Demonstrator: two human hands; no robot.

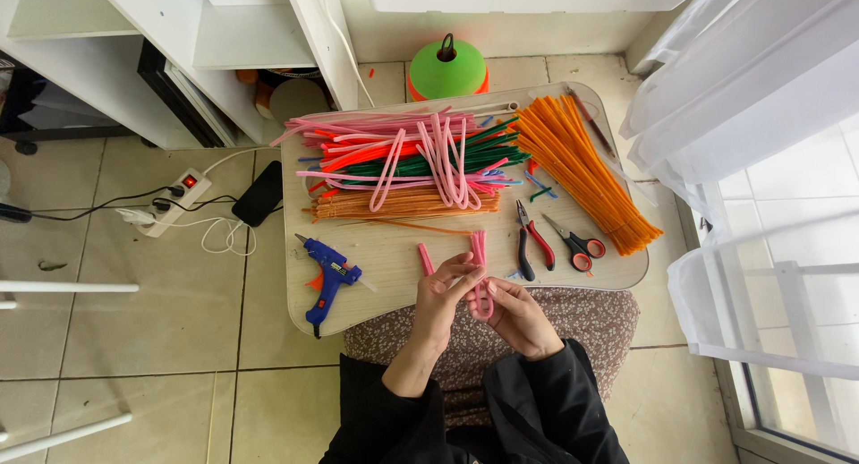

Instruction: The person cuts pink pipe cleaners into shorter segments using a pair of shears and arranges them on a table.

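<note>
1. I am pinching a folded pink pipe cleaner (481, 272) between both hands at the near edge of the lap table (394, 258); my left hand (446, 289) is closing its fingertips around the upper part and my right hand (517, 314) is gripping the lower loop over my lap.
2. The wire core is springy, so I am judging that a loose pinch could let the fold snap open or slip out of my fingers.
3. A cut end could be poking a fingertip if I am pressing too hard.
4. A second short pink piece (425, 259) is lying just left of my hands, close to the near edge, where a nudge from my wrist could be knocking it off.
5. The pliers (530, 240) and the scissors (577, 246) are lying just right of my hands; reaching blindly could be catching a blade.
6. The blue glue gun (328, 278) is resting at the near left corner, its handle overhanging, so it could be tipping off.
7. I am seeing no packages, labels or signs on the table; the pink and green bundles (412, 155) and the orange bundle (582, 169) are lying loose towards the far edge.
</note>
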